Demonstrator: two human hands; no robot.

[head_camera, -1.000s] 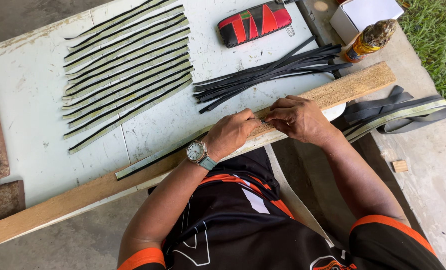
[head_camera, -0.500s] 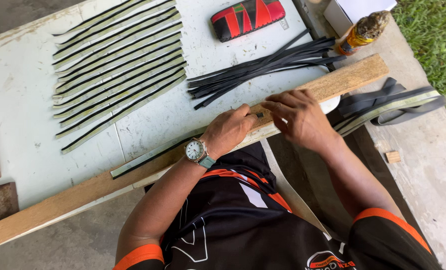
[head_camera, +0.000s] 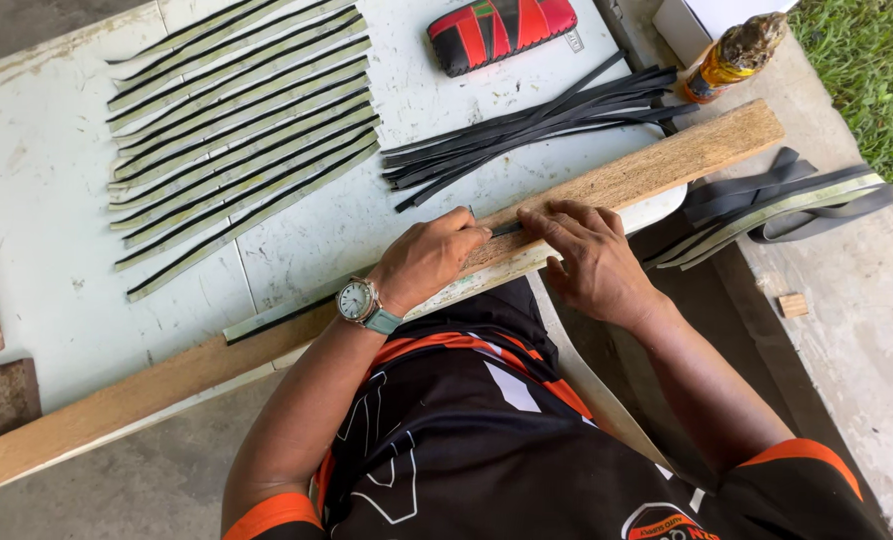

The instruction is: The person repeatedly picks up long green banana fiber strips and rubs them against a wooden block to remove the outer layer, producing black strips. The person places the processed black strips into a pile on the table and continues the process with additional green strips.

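Observation:
My left hand, with a wristwatch, rests fist-like on a long wooden plank. Its fingers are closed around a small thin tool that is mostly hidden. My right hand sits just to its right, fingertips pressing a narrow dark strip onto the plank. A pale strip with a dark edge runs along the plank under my left wrist, out to the left.
Several cut pale-and-dark strips lie in a row on the white tabletop. A bundle of black strips, a red and black case and a bottle sit beyond. Folded bands lie on concrete at right.
Both hands have slid a little to the left along the plank, staying close together. The view has shifted slightly.

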